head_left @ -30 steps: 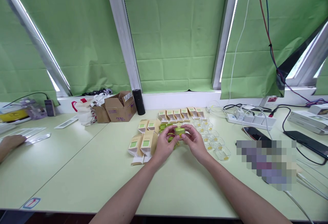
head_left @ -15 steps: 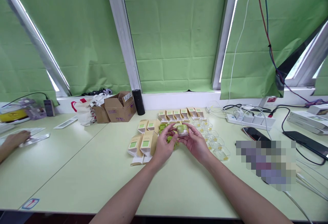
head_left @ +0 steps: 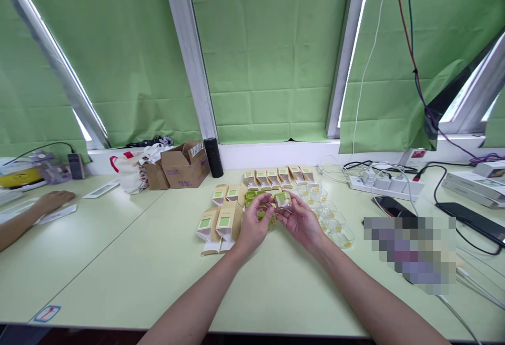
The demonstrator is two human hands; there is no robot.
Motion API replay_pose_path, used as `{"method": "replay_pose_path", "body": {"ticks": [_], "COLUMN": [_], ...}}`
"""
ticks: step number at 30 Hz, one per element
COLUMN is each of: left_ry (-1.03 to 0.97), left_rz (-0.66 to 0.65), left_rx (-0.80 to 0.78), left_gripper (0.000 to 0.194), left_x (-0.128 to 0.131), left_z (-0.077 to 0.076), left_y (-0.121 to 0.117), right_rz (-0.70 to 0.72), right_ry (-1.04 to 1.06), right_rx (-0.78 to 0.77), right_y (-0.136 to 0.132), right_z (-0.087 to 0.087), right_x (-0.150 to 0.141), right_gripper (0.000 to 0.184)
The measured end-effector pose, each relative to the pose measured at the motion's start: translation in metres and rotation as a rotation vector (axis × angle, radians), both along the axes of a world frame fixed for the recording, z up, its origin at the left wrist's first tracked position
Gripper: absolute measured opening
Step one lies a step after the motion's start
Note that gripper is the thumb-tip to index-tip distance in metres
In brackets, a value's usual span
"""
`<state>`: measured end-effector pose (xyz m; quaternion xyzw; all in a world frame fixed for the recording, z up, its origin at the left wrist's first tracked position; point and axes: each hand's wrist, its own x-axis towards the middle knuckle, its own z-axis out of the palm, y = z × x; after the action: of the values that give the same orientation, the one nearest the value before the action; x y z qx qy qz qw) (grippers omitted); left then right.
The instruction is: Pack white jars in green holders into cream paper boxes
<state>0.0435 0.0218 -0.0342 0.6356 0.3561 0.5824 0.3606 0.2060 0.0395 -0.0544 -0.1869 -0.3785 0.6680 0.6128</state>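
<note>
Green case [head_left: 283, 200] between our hands, long axis nine to three o'clock, clear edge toward six! Our left hand [head_left: 254, 222] pinches its nine-o'clock end; our right hand's [head_left: 305, 224] fingers cradle three.

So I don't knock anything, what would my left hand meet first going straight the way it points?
Most likely the small green-topped clear case held by your right hand. Your left hand looks right beside it, though depth is unclear and I can't confirm contact.
</note>
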Motion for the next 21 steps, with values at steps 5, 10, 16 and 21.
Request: {"method": "replay_pose_path", "body": {"ticks": [5,10,16,21], "left_ry": [-0.003,-0.043,-0.118,-0.105], "left_rz": [-0.005,-0.070,-0.130,-0.112], "left_rx": [-0.011,-0.059,-0.119,-0.124], "left_gripper": [0.045,0.057,0.070,0.066], "left_x": [-0.001,-0.001,-0.001,-0.001], "left_z": [-0.004,-0.005,-0.003,-0.002], "left_y": [0.004,0.007,0.007,0.007], "right_rz": [-0.041,-0.174,-0.311,-0.323], "right_ry": [-0.006,-0.147,-0.292,-0.301], "right_rx": [-0.009,0.095,0.192,0.264], "right_y": [-0.006,-0.010,-0.012,-0.015], "right_z": [0.009,0.011,0.012,0.016], "right_x": [0.001,0.002,0.001,-0.002], "right_gripper": [0.045,0.056,0.066,0.067]}}
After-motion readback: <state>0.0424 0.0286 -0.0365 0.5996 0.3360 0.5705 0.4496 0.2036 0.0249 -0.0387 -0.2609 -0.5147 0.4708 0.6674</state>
